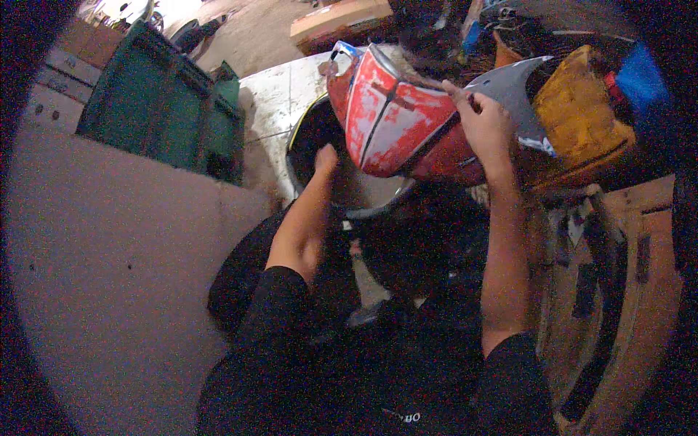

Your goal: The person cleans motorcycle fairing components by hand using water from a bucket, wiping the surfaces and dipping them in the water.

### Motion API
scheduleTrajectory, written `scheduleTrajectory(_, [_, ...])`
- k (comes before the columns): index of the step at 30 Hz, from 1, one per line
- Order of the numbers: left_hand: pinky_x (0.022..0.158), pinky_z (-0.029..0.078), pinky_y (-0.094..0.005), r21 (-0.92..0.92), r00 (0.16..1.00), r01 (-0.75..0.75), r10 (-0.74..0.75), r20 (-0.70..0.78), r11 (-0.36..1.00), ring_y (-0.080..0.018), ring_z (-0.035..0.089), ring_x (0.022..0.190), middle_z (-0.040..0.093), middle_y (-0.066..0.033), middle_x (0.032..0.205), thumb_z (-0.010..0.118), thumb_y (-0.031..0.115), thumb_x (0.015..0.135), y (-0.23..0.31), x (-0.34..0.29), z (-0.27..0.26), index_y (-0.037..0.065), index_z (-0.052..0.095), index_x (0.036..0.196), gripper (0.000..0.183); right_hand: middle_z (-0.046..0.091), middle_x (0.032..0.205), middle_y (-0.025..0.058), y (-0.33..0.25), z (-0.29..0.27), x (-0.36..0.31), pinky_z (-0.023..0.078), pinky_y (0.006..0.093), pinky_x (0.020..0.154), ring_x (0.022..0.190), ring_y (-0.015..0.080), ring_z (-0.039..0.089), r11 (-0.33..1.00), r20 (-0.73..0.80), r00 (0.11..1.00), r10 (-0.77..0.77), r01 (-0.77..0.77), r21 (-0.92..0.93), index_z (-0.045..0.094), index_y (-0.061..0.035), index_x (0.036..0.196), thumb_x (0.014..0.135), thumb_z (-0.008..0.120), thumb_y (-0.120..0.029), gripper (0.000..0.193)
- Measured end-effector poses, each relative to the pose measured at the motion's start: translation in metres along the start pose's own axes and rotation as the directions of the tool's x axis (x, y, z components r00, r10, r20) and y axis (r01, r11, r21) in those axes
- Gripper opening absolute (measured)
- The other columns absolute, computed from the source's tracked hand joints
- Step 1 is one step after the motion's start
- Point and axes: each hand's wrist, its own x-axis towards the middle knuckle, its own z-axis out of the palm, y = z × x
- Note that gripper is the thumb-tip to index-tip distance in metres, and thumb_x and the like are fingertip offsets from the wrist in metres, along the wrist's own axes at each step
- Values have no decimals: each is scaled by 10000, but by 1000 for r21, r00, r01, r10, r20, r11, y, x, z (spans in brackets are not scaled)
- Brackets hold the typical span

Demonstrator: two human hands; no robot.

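Note:
A red motorcycle fairing [392, 109], with pale worn patches and dark lines, is tilted over a round dark bucket [294, 138]. My right hand [486, 125] grips its upper right edge, fingers bent around the rim. Inside the bucket's mouth, left of the fairing, is my left hand [326, 159]. It looks closed, but its fingers are mostly hidden and blurred, so anything in it cannot be made out. Greyish liquid [371, 190] shows low in the bucket, below the fairing.
To the right lie a grey curved panel [505, 91], a yellow-orange plastic piece [582, 120] and a blue item [643, 80]. A green crate-like box [167, 102] stands at left beside a pale wall [131, 291]. A cardboard box [342, 23] lies beyond the white tiles [265, 98].

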Motion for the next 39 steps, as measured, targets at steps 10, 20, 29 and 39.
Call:
scheduleTrajectory(10, [732, 504, -489, -149, 952, 255, -222, 210, 955, -404, 608, 872, 624, -256, 931, 454, 150, 871, -1, -11, 5, -4, 602, 956, 230, 660, 867, 209, -39, -38, -23, 471, 425, 730, 839, 392, 627, 999, -10, 1000, -13, 12, -51, 674, -26, 883, 804, 529, -670, 664])
scheduleTrajectory(20, [703, 512, -480, -239, 916, 380, -326, 235, 894, -365, 615, 821, 631, -223, 894, 454, 161, 866, -12, -7, -9, -2, 614, 930, 237, 659, 817, 182, -12, -16, -13, 461, 398, 707, 763, 326, 628, 1000, 39, 999, -7, 6, 23, 670, -28, 917, 832, 538, -625, 617])
scheduleTrajectory(29, [677, 519, -472, -309, 928, 368, -368, 61, 877, -331, 621, 775, 637, -192, 860, 454, 172, 862, -15, 4, 6, 0, 624, 906, 246, 660, 860, 202, -13, -20, -10, 467, 420, 740, 842, 381, 628, 999, 57, 998, -24, 22, 31, 669, -34, 937, 826, 511, -656, 651])
scheduleTrajectory(39, [648, 528, -463, -700, 905, 386, -396, 158, 601, -292, 628, 724, 643, -158, 823, 454, 184, 858, -12, 9, 8, 2, 636, 879, 258, 649, 923, 228, -29, -23, -13, 466, 464, 751, 876, 422, 610, 997, 125, 992, 22, -12, -82, 666, -36, 898, 817, 467, -692, 690])
